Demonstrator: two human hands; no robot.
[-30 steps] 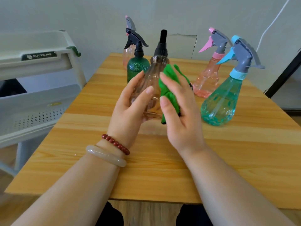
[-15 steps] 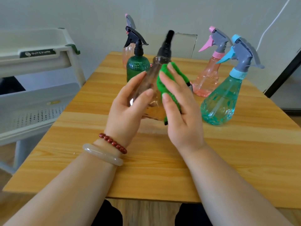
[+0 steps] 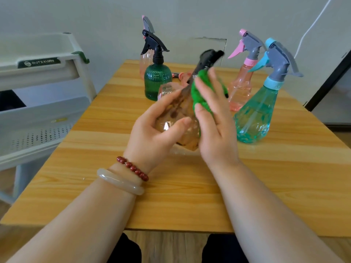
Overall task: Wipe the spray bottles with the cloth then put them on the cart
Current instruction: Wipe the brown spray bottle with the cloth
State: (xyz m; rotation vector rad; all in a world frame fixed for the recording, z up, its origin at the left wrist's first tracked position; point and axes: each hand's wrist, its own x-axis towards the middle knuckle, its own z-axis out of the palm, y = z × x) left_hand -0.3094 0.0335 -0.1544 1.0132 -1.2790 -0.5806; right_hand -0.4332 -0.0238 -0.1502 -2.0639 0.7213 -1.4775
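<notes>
My left hand point(image 3: 153, 133) grips the body of a clear amber spray bottle point(image 3: 176, 118) with a black sprayer head, tilted so the head leans up and to the right above the wooden table point(image 3: 190, 186). My right hand point(image 3: 214, 126) presses a green cloth point(image 3: 201, 88) against the bottle's right side with fairly straight fingers. On the table behind stand a dark green bottle point(image 3: 156, 80) with a black trigger, a pale pink bottle point(image 3: 145, 59) behind it, a pink bottle point(image 3: 242, 88) with a grey and pink trigger, and a teal bottle point(image 3: 254, 114) with a blue and grey trigger.
A white tiered cart point(image 3: 38, 88) stands left of the table, its perforated lower shelf point(image 3: 38, 133) in sight. A small red and black object point(image 3: 176, 74) lies behind the green bottle. A white cable point(image 3: 311, 27) runs up the wall. A dark frame point(image 3: 328, 80) stands at the right.
The amber bottle has tipped from nearly upright to leaning right. My right hand with the cloth has slid up along its side towards the neck.
</notes>
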